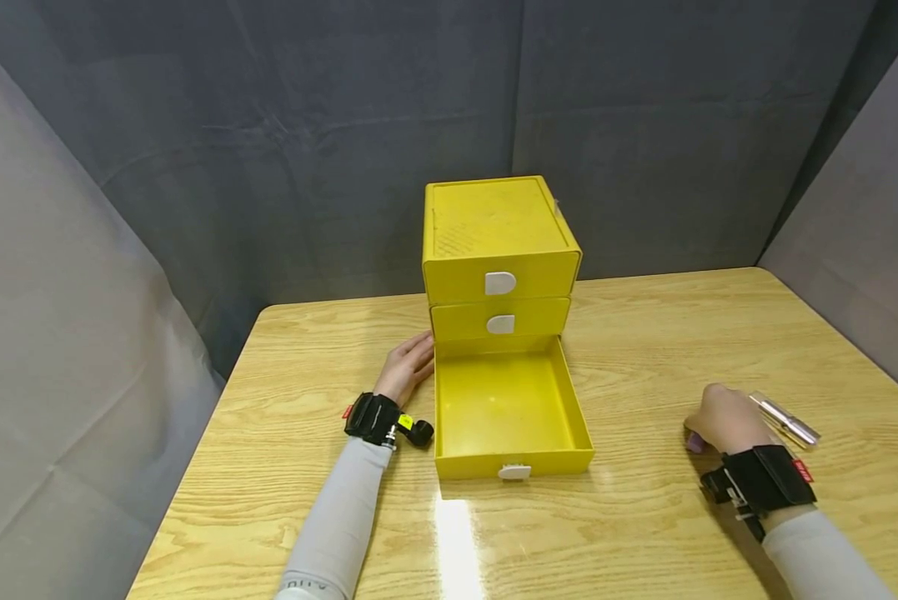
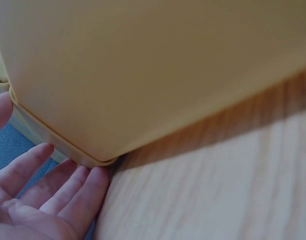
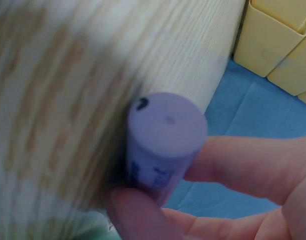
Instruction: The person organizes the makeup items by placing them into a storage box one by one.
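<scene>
A yellow three-drawer box (image 1: 497,242) stands at the middle of the wooden table (image 1: 644,350). Its bottom drawer (image 1: 554,460) is pulled out and holds nothing. My left hand (image 1: 411,362) lies with straight fingers (image 2: 43,195) against the box's left side (image 2: 157,70), touching its base corner. To the right, my right hand (image 1: 722,417) rests on the table and pinches a small purple capped tube (image 3: 165,135) between thumb and fingers (image 3: 242,170). Only the tube's purple end (image 1: 694,443) peeks out in the head view.
A clear, silvery tube (image 1: 786,421) lies on the table just right of my right hand. The two upper drawers are closed, each with a white handle (image 1: 499,283). Grey cloth walls enclose the table on three sides.
</scene>
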The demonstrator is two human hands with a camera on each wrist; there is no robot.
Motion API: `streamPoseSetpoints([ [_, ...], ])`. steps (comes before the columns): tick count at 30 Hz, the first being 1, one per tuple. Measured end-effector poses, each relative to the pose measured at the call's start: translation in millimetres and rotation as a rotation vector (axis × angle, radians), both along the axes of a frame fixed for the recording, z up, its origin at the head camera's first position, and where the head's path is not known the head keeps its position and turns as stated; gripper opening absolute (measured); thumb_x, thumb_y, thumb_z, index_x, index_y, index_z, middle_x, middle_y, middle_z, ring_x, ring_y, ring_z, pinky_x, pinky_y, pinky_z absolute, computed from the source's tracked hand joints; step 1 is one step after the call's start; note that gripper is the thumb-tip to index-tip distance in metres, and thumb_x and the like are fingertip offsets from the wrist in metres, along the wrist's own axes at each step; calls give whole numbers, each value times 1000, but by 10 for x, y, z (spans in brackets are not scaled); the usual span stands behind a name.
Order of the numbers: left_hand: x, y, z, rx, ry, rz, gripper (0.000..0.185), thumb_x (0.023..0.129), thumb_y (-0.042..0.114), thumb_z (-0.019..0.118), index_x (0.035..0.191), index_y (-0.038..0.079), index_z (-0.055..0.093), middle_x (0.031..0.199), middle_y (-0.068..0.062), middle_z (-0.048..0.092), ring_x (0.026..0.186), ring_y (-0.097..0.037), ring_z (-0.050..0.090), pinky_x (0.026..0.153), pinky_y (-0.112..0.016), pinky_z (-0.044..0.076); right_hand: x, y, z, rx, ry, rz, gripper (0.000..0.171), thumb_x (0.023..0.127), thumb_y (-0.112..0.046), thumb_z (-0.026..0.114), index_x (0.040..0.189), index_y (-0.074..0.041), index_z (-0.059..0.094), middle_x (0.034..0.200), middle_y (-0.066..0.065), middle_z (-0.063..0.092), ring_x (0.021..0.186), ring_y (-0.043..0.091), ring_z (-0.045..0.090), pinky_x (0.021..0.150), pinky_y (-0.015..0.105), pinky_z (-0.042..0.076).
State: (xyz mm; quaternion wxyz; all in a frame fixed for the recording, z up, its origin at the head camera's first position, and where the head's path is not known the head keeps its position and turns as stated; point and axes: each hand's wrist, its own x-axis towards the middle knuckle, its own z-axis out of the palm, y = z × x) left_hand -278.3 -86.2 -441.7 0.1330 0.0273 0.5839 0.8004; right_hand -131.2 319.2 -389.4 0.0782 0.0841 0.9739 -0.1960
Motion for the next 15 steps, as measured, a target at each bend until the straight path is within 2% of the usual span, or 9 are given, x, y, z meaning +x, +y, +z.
streamPoseSetpoints([
  [9, -19, 1, -27, 2, -9, 18, 51, 93, 21, 54, 136, -1, 38, 137, -17, 43, 124, -26, 43, 101, -37, 38, -39, 28, 12, 5, -19, 0, 21, 76, 0, 51, 58, 1, 61, 48, 2, 57, 51, 22, 53, 49, 33, 41],
  [11, -15, 0, -24, -2, -5, 20, 51, 93, 20, 54, 137, -1, 38, 137, -17, 43, 124, -26, 44, 100, -37, 39, -44, 35, 31, -6, 0, 14, 16, 77, 0, 50, 64, 5, 59, 50, 3, 57, 51, 22, 53, 49, 33, 40],
  [13, -13, -3, -25, -8, -3, 20, 51, 93, 21, 54, 137, -1, 38, 137, -17, 43, 123, -26, 44, 100, -37, 39, -55, 38, 80, -13, 31, 31, 17, 79, -1, 50, 77, 14, 56, 56, 9, 59, 54, 25, 54, 49, 35, 42],
  [15, -15, -6, -28, -11, -5, 17, 51, 93, 21, 54, 137, -1, 39, 137, -16, 43, 123, -26, 44, 100, -37, 40, -73, 26, 155, -25, 72, 42, 29, 80, -4, 52, 92, 22, 50, 64, 17, 59, 57, 27, 55, 50, 37, 43],
])
